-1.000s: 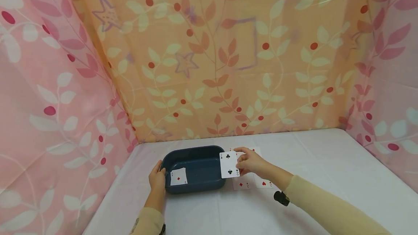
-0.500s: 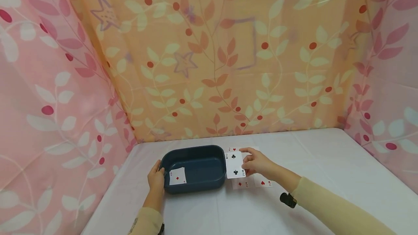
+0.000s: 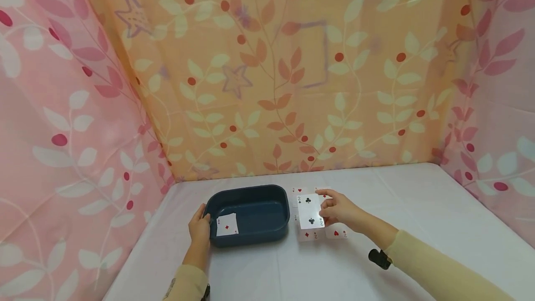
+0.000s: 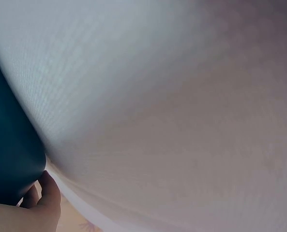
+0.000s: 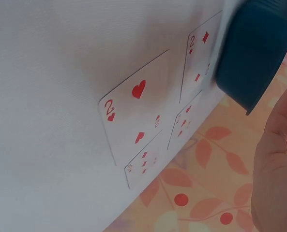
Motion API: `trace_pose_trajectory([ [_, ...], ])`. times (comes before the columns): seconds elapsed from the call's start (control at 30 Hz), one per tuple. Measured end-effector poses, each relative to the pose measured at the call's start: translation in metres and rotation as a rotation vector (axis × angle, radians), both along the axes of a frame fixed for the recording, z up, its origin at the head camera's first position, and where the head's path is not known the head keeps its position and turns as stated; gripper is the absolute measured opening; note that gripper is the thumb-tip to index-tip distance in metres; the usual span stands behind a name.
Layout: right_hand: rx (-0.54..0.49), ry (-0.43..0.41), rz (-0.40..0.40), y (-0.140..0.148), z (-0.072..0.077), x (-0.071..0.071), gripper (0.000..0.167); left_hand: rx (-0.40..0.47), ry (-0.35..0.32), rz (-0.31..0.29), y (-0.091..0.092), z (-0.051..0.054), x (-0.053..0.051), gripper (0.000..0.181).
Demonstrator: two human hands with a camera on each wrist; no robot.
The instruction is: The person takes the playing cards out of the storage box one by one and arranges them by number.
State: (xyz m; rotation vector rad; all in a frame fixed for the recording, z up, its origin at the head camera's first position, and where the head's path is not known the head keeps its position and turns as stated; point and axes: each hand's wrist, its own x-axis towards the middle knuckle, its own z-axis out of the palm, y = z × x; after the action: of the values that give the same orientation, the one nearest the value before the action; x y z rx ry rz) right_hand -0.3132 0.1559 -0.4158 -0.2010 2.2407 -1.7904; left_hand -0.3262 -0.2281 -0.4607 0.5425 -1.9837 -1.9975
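while a left hand (image 3: 199,226) grips a tray (image 3: 262,217), a right hand (image 3: 340,210) pinches the two of clubs (image 3: 309,210)

where the forearms come in, pale yellow sleeves (image 3: 443,268) cover both, with a dark device (image 3: 379,259) at the right wrist. the left hand's fingers and thumb are clamped on the left end of the dark blue tray. the right hand's fingers are clamped on the right edge of the two of clubs, which is face up above other cards, just beside the tray's right end and apart from it. inside the tray, at its near left, lies a white diamond card (image 3: 227,223); a second edge peeks out behind it.

under and around the held card, four red cards lie face up on the white surface (image 3: 401,208): nearest, the two of diamonds (image 5: 199,55) and, to its right, the two of hearts (image 5: 136,113); beyond them, a heart card (image 3: 299,191) on the left, its number hard to read, and the three of diamonds (image 5: 144,163) on the right.

pink leafy cloth (image 3: 62,82) hangs at both sides, and an orange leafy curtain (image 3: 267,64) closes the back.
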Motion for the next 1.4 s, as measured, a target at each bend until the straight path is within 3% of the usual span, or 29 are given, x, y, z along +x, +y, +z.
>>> trace_pose_trajectory([
  [0.6,-0.006,0.003,-0.026,0.028,-0.003,0.008,0.066,0.007,-0.003,-0.018,-0.001,-0.001,-0.001,0.049],
  [0.97,0.047,-0.005,-0.086,0.047,-0.005,0.015,0.067,0.007,0.001,-0.003,0.0,0.001,0.001,0.049],
  [1.4,0.043,0.001,-0.098,0.075,-0.011,0.02,0.069,-0.024,0.018,0.013,0.001,-0.001,-0.001,0.048],
])
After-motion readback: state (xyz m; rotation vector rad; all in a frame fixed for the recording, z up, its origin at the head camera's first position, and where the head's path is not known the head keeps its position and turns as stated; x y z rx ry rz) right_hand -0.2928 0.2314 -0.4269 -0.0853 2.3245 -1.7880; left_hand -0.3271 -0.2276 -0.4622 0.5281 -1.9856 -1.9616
